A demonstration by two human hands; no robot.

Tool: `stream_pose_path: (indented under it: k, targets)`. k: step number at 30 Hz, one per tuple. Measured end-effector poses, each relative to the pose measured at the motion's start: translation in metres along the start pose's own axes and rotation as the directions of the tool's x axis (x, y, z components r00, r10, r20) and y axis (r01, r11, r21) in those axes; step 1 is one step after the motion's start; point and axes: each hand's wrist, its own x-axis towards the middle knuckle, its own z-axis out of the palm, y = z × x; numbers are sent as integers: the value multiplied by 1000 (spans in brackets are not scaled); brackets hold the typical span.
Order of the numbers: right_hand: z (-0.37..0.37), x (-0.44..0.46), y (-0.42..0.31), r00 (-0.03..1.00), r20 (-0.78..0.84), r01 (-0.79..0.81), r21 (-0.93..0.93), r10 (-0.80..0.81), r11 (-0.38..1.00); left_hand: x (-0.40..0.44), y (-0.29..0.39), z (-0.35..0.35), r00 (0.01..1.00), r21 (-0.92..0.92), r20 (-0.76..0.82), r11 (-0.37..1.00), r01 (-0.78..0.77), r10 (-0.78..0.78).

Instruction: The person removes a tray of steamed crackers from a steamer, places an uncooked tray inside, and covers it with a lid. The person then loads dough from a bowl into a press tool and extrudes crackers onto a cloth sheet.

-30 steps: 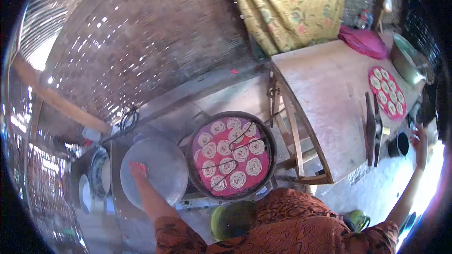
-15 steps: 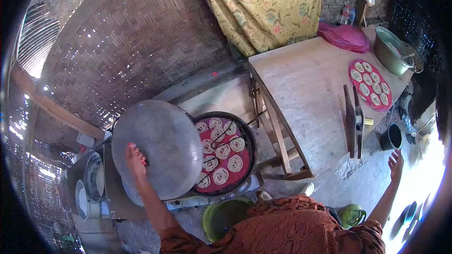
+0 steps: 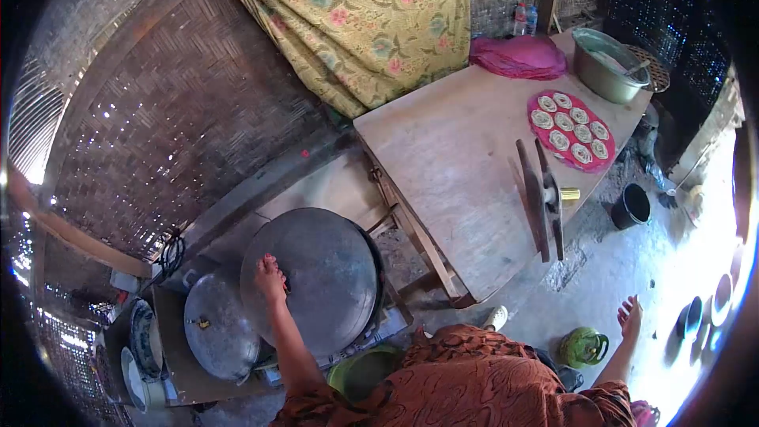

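My left hand [image 3: 270, 277] grips the handle of a large round metal lid [image 3: 324, 285], which lies over the wide dark pan [image 3: 381, 269]. Only a bit of the pan's right rim shows, and the coiled noodle rounds inside it are hidden. My right hand [image 3: 630, 318] hangs in the air at the lower right, fingers apart, holding nothing. A second metal lid [image 3: 225, 340] with a small knob sits just left of the pan.
The wooden table [image 3: 443, 182] bears a pink disc of noodle rounds [image 3: 571, 130], a wooden press [image 3: 545, 198], pink plastic [image 3: 518, 57] and a green-grey tub [image 3: 609, 67]. A black bucket [image 3: 631, 206], a green gas cylinder [image 3: 583, 347] and a green basin [image 3: 364, 373] stand on the floor.
The lid in my left hand has moved right and now covers the pan, hiding the noodle rounds. The second lid on the left has come into view. The camera view has shifted toward the right.
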Motion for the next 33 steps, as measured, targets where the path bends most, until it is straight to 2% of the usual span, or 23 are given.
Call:
stream_pose_path:
  k: [4,6,10,13,15,19,22,26,30,32,33]
  targets:
    - [-39,5,32,996,-35,-82,-26,81,996,5,-22,6,999,-28,-49,1000,0,-2]
    - [-52,9,49,992,-35,-119,12,119,993,10,-29,7,997,-41,-41,998,58,-59]
    - [-70,12,63,985,-33,-168,-4,168,986,11,-39,5,997,-42,-40,997,67,-68]
    - [-69,15,58,988,-50,-143,2,143,990,20,-47,-1,999,-38,-34,999,10,-12]
    - [-56,1,36,996,-41,-83,9,84,996,19,-30,4,1000,-23,-20,1000,1,-1]
    - [-20,-5,0,997,-34,-70,-26,69,997,26,-10,-3,1000,-22,23,1000,-9,9]
    - [-5,9,1,996,17,-90,-36,91,995,35,-3,-22,999,-33,22,999,-24,24]
    - [19,-1,2,994,24,-103,-105,106,989,9,47,0,999,-20,36,1000,5,-5]
    - [31,3,9,990,58,-120,-91,126,989,-6,84,19,996,-15,84,1000,-13,15]
    - [39,3,8,990,69,-114,-99,122,988,-7,97,23,987,-87,155,996,-30,43]
    - [40,3,9,991,70,-111,-95,118,989,-11,108,27,989,-88,140,996,-32,44]
